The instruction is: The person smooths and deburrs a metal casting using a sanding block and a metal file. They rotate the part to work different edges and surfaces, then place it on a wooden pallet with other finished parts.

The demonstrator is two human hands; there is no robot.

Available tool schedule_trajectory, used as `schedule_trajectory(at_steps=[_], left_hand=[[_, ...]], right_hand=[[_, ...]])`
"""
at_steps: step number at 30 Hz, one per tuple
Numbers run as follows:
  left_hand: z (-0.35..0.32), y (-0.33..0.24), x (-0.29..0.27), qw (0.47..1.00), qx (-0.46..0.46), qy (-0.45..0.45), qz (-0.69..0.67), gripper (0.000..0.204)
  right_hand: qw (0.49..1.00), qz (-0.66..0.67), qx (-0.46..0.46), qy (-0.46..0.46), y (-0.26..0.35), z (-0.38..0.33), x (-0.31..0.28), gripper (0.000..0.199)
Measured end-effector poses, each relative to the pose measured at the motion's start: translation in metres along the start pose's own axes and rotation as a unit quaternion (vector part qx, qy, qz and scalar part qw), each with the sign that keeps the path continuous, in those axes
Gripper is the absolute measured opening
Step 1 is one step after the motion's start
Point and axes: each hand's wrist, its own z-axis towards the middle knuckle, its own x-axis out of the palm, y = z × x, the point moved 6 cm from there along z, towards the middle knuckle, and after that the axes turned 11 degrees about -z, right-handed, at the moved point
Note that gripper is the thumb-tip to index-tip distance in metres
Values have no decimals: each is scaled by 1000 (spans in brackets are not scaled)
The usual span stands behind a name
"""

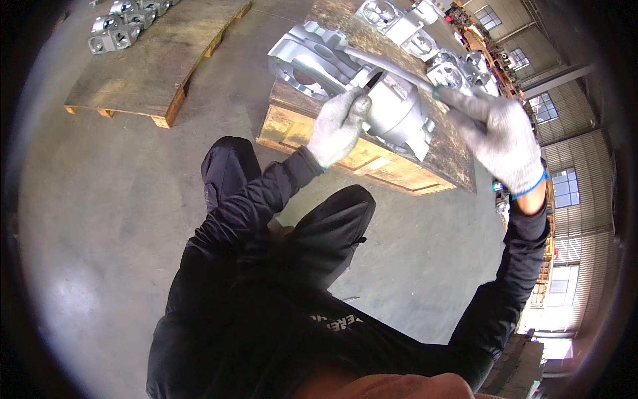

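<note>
My left hand (pixel 339 130), in a pale work glove, is closed beside a large silver metal casting (pixel 399 116). A slim dark piece (pixel 374 80) shows at its fingertips; its kind cannot be made out. My right hand (pixel 498 136), gloved and slightly blurred, is raised at the right. It is wrapped round the green end of a long grey bar-shaped tool (pixel 402 72). The tool slants up and left over the casting, its far end by the casting's upper part. The casting, with a big round opening on its left side, lies on a wooden crate (pixel 292 126).
More silver castings (pixel 446 74) stand along the crate's far and right side. At the upper left, a low wooden pallet (pixel 143 80) bears several smaller castings (pixel 109 36). My knees are close to the crate's near side, over a grey concrete floor (pixel 119 219).
</note>
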Motion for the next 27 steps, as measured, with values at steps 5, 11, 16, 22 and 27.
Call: schedule_trajectory(at_steps=[5, 11, 16, 22, 27], left_hand=[[-6, 2, -1, 997, 5, -44, 61, 43], [-3, 0, -3, 993, 14, -58, 105, 46], [2, 4, -1, 996, -33, -74, 41, 50], [9, 5, 2, 995, 4, -74, 61, 50], [19, 7, 5, 994, -23, -57, 95, 54]], right_hand=[[983, -87, -125, -105, 15, 1, 23, 36], [994, -18, -53, -99, 1, -22, 25, 36], [981, -132, -87, -110, 10, -21, 29, 36], [981, -77, -74, -164, -3, -33, 16, 35], [997, -65, 22, -28, -12, 12, 14, 30]])
